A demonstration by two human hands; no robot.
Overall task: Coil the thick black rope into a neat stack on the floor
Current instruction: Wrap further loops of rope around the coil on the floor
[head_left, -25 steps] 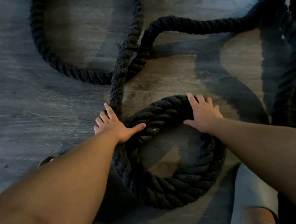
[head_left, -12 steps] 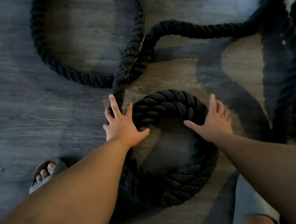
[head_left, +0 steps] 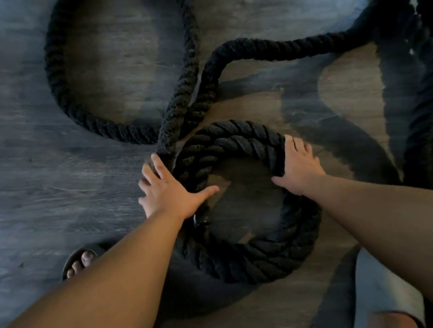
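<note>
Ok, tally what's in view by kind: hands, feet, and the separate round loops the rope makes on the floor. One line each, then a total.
Hands: 2, the left hand and the right hand, both resting on the coiled stack.
Feet: 1, a sandalled foot.
Rope loops: 2, the coiled stack and the open loop beyond it.
Total: 5.

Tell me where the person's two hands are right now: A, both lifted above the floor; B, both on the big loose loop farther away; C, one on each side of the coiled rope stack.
C: the left hand and right hand press opposite sides of the coiled rope stack.
</note>
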